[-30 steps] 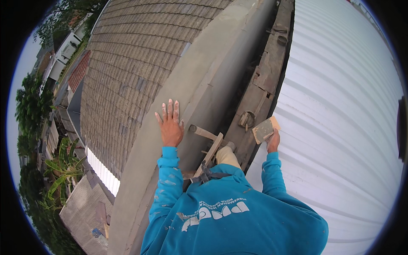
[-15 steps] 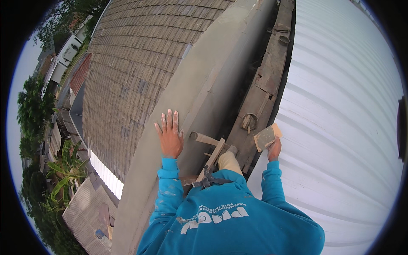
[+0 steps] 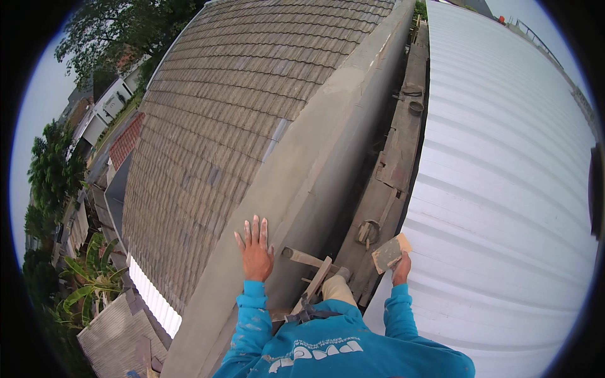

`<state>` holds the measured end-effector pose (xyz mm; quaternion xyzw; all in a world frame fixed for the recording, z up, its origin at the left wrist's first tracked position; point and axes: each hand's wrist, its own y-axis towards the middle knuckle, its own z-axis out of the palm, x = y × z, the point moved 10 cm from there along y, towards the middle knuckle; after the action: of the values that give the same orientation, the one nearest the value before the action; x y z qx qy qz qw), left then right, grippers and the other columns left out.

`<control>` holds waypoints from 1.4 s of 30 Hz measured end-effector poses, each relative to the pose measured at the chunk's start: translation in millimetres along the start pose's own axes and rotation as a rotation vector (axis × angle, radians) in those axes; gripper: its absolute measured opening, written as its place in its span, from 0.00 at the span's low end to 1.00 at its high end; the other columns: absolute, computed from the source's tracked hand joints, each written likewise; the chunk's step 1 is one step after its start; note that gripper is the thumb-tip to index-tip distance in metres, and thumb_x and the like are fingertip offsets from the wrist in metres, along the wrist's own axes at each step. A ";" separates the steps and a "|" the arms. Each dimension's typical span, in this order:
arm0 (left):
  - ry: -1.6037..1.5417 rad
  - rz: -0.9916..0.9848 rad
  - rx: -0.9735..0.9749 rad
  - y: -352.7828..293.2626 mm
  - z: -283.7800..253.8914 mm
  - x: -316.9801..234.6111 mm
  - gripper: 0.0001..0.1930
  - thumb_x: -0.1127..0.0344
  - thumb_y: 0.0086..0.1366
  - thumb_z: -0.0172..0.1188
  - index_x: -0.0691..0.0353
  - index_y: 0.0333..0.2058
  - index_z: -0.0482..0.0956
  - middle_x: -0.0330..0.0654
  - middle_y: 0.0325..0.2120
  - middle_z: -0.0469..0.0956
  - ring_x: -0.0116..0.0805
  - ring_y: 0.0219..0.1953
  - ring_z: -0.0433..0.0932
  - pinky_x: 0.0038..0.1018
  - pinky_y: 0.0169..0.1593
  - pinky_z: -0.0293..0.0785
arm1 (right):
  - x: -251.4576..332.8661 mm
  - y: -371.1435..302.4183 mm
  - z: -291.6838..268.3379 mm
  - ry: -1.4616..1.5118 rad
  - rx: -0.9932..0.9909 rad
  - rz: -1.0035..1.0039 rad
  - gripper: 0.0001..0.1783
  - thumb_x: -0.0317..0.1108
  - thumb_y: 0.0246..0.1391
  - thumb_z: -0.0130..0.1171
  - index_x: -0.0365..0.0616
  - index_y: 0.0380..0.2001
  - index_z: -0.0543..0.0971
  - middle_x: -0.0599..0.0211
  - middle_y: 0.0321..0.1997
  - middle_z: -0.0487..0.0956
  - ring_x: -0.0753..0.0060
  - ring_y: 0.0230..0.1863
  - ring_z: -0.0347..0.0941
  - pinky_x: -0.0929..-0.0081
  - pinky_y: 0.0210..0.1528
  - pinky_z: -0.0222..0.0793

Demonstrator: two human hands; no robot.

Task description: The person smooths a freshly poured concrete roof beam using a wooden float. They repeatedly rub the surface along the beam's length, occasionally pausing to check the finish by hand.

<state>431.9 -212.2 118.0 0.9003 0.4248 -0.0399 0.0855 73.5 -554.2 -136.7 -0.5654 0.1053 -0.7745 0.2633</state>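
My left hand [image 3: 256, 255] lies flat on the grey plastered top of the wall [image 3: 315, 145], fingers stretched and apart, with pale smears on the fingertips. In my right hand [image 3: 401, 269] is a flat rectangular yellow pad [image 3: 389, 253], its face coated in grey; whether it is foam or something stiffer I cannot tell. The pad is held up over the edge of the white metal roof. Left of it, on the plank walkway [image 3: 384, 183], sits a round mortar-stained container [image 3: 367, 232] with a tool handle in it.
Wooden braces [image 3: 313, 285] jut up beside my leg. A dark gap [image 3: 343, 217] runs between wall and planks. Brown roof tiles [image 3: 208, 151] slope away on the left; ribbed white metal roofing [image 3: 491, 164] spreads on the right. Another small container [image 3: 415, 108] stands farther along the planks.
The view has tipped upward, so both hands sit lower in the picture and more of the far roofs shows. My left hand stays flat on the wall; my right still holds the pad.
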 end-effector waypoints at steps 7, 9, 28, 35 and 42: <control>0.018 -0.001 0.001 -1.0 -3.2 -2.7 0.44 0.63 0.64 0.62 0.47 0.74 0.48 0.39 0.75 0.44 0.49 0.76 0.43 0.58 0.76 0.34 | 5.0 1.4 -0.8 0.013 -0.053 -0.023 0.23 0.45 0.67 0.48 0.35 0.50 0.75 0.62 0.46 0.80 0.65 0.45 0.79 0.65 0.47 0.76; 0.019 0.000 -0.001 -1.8 -3.5 -3.0 0.43 0.63 0.64 0.62 0.48 0.74 0.49 0.39 0.75 0.44 0.49 0.76 0.42 0.58 0.76 0.34 | 5.2 3.9 -2.5 -0.005 -0.044 -0.028 0.22 0.45 0.67 0.48 0.35 0.50 0.76 0.62 0.46 0.80 0.65 0.44 0.79 0.66 0.46 0.76; 0.040 0.002 -0.033 -5.2 3.9 3.6 0.44 0.61 0.63 0.63 0.48 0.74 0.49 0.40 0.75 0.45 0.49 0.76 0.45 0.59 0.75 0.36 | 3.3 4.7 3.6 -0.078 -0.026 0.008 0.25 0.48 0.67 0.45 0.39 0.54 0.73 0.58 0.51 0.80 0.57 0.49 0.80 0.57 0.47 0.79; 0.044 -0.001 -0.026 -5.0 1.4 2.5 0.45 0.61 0.64 0.63 0.48 0.74 0.46 0.40 0.75 0.44 0.48 0.76 0.43 0.58 0.75 0.36 | -5.4 23.5 -7.2 -0.086 0.027 -0.056 0.25 0.48 0.67 0.45 0.39 0.54 0.73 0.58 0.51 0.80 0.56 0.49 0.80 0.56 0.48 0.78; 0.039 -0.005 -0.026 -4.5 3.1 3.4 0.45 0.60 0.64 0.63 0.48 0.74 0.47 0.40 0.75 0.44 0.48 0.76 0.43 0.58 0.75 0.37 | -3.0 19.9 -7.9 -0.103 0.004 -0.039 0.25 0.49 0.67 0.46 0.40 0.54 0.73 0.59 0.51 0.80 0.56 0.49 0.79 0.57 0.47 0.78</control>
<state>430.6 -207.3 114.0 0.8986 0.4293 -0.0171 0.0890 72.6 -570.4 -151.0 -0.6059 0.0792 -0.7496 0.2542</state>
